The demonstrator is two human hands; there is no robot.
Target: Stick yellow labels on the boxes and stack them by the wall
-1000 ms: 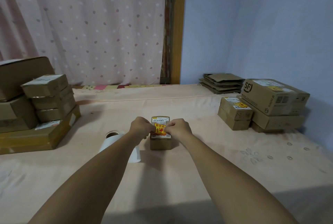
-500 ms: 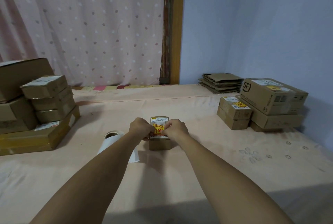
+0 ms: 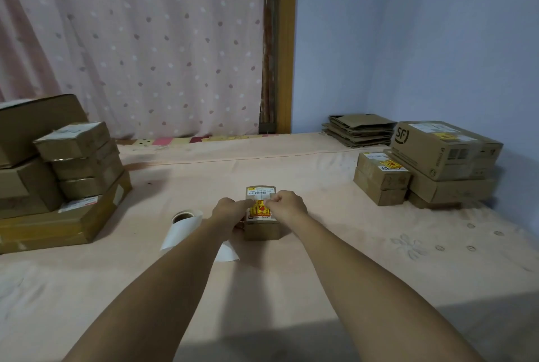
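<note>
A small cardboard box sits on the pink sheet in the middle, with a white shipping slip on its top. A yellow label with red print lies on that top. My left hand and my right hand meet over the box, and their curled fingertips pinch the label's upper edge against the box. The label roll lies just left of my left wrist, its white backing strip trailing under my forearm. By the blue wall at the right stand labelled boxes in a stack.
Several unlabelled boxes are piled at the left edge, on a long flat carton. Flattened cardboard lies in the far right corner. A spotted curtain and a wooden frame close the back. Bare sheet lies between the middle box and the right stack.
Both hands have slid up the box top; their fingertips now meet at the label's upper edge, and more of the yellow label shows below them. The box has stayed put.
</note>
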